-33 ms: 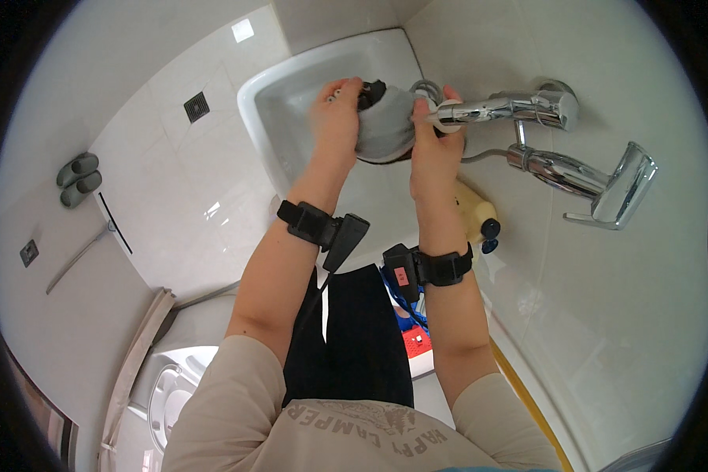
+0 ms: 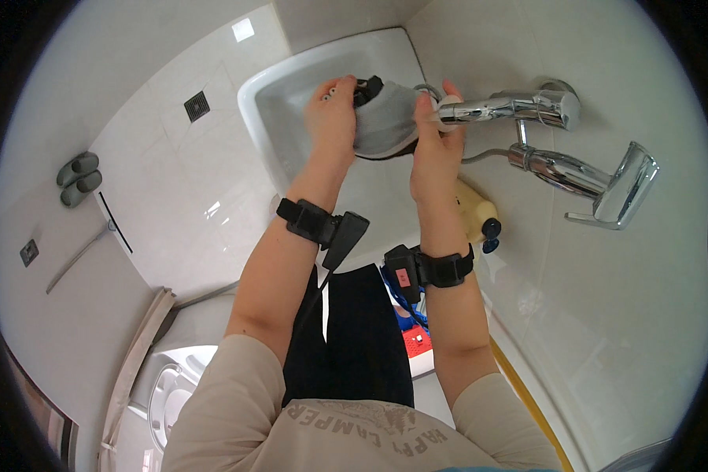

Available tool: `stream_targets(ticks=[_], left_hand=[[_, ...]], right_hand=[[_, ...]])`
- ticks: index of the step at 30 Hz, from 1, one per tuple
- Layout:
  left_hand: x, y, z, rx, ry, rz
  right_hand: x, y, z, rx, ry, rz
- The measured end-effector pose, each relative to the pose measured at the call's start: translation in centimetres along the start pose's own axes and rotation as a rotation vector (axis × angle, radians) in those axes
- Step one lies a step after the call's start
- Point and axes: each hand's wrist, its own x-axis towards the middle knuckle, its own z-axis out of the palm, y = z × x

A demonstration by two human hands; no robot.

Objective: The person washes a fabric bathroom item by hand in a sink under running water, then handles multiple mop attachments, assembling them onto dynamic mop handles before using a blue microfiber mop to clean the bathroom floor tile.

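Over the white sink (image 2: 252,102), both hands hold a rounded grey cloth piece (image 2: 385,122) with a black part (image 2: 367,90) at its upper left and a dark lower edge. It looks like a cap, but its kind is not certain. My left hand (image 2: 333,118) is closed on its left side, fingers curled by the black part. My right hand (image 2: 436,149) grips the right side, thumb and fingers around it. The chrome faucet (image 2: 499,108) reaches out just above my right fingers, its pale tip partly covering them. Whether water runs cannot be made out.
A second chrome fitting with a lever (image 2: 621,193) is on the right wall. Beside my right forearm stands a yellow bottle (image 2: 473,212) with dark caps. On the left are a floor drain (image 2: 197,106), grey slippers (image 2: 79,179) and a toilet (image 2: 169,393).
The grey cloth piece has shifted and creased slightly, its black part moving a little up and left. My left fingers have moved slightly with it.
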Motion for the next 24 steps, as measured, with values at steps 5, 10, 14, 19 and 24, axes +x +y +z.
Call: stream_targets(ticks=[5,10,14,19,24], left_hand=[[-0.7,0.1,0.5,0.088,-0.028,0.188],[-3.4,1.4,1.7,0.283,-0.236,0.258],[-4.4,2.7,2.1,0.462,-0.271,0.126],[-2.8,0.7,1.9,0.575,-0.343,0.600],[-2.3,0.9,2.7,0.549,-0.457,0.459]], right_hand=[[0.4,0.6,0.2,-0.246,-0.174,-0.134],[0.6,-0.7,0.6,-0.269,0.012,-0.054],[1.0,0.7,-0.4,-0.314,0.037,-0.067],[1.9,3.5,-2.4,-0.525,-0.002,-0.367],[2.8,2.3,-1.7,-0.192,0.125,-0.167]])
